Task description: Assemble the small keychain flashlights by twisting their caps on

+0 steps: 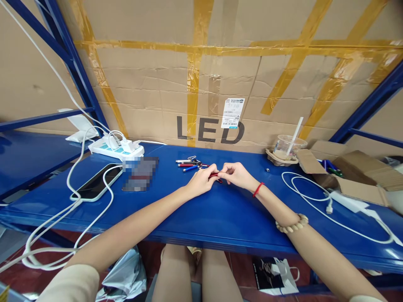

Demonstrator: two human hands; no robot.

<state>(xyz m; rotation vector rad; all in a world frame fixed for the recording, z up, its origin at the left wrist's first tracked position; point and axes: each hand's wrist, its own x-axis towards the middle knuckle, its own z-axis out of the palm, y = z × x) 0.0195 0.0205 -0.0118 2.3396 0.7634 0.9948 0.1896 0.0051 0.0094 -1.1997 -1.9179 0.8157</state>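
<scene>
My left hand [203,179] is closed on a slim red pen-shaped tube [214,175] above the middle of the blue table. The fingers of my right hand [235,174] pinch the tube's right end, and both hands nearly meet there. A small red clip shows just under the fingertips. Just behind my left hand lies a little pile of similar tubes: a silver one [182,161], a red one and a blue one [190,168], with a metal clip [192,158] at the back. My fingers partly hide the pile's right side.
A white power strip [115,147], a phone [96,182] and white cables are on the left. On the right stand a plastic cup [281,147] with a straw and an open cardboard box [355,184]. A tiny metal piece [267,170] lies nearby. A large carton [151,92] backs the table.
</scene>
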